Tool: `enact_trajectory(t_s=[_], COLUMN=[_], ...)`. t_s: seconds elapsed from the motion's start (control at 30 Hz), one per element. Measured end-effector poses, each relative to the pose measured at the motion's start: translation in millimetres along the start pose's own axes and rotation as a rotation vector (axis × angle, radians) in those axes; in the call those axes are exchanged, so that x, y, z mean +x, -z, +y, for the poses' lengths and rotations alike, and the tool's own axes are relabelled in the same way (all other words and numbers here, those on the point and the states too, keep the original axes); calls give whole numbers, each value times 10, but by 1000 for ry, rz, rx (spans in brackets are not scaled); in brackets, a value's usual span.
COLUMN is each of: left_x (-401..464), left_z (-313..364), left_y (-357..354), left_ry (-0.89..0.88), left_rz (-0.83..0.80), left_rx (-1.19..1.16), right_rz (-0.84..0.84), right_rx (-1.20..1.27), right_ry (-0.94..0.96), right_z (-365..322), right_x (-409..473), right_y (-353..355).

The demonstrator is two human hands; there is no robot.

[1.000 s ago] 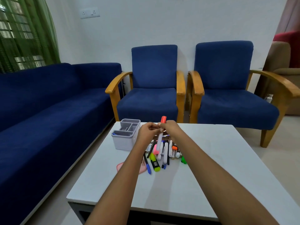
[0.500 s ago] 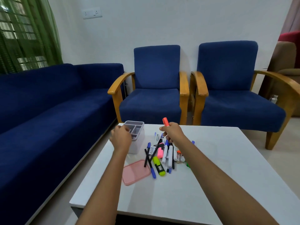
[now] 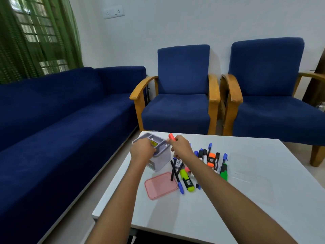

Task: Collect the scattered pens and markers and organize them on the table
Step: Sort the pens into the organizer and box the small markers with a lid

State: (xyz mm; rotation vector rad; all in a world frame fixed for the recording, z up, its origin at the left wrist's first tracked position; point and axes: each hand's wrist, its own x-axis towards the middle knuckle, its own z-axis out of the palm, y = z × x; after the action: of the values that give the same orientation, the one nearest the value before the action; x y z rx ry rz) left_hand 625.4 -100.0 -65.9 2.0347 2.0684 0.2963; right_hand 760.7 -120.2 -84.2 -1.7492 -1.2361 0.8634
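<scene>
1. Red-capped marker (image 3: pixel 172 137) sat clenched in the right hand (image 3: pixel 182 147), cap up and tilted left, long axis steep, just over the grey organizer (image 3: pixel 162 155); the left hand (image 3: pixel 143 149) gripped that organizer's near rim.
2. Risk, as I judged it: the tilted organizer could tip, or the marker could miss its compartment; loose pens (image 3: pixel 213 160) lay just beside on the table (image 3: pixel 263 199).

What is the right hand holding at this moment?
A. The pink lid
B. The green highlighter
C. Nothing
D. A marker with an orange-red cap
D: the right hand is curled round a marker whose orange-red cap sticks up beside the organizer, which the left hand grips; the pink lid and the green highlighter lie on the table.
</scene>
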Motion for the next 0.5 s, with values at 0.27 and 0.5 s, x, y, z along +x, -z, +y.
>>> enact_trajectory(t_s=[0.27,0.5], left_x=[-152,-234], left_z=[338,490], left_y=[-232,-235], left_ry=[-92,-101], left_rz=[33,112], left_rx=[-104,-69], right_rz=[188,319], right_rx=[-8,110], right_ry=[-59,-48], right_z=[178,344], right_x=[68,13], right_y=[255,477])
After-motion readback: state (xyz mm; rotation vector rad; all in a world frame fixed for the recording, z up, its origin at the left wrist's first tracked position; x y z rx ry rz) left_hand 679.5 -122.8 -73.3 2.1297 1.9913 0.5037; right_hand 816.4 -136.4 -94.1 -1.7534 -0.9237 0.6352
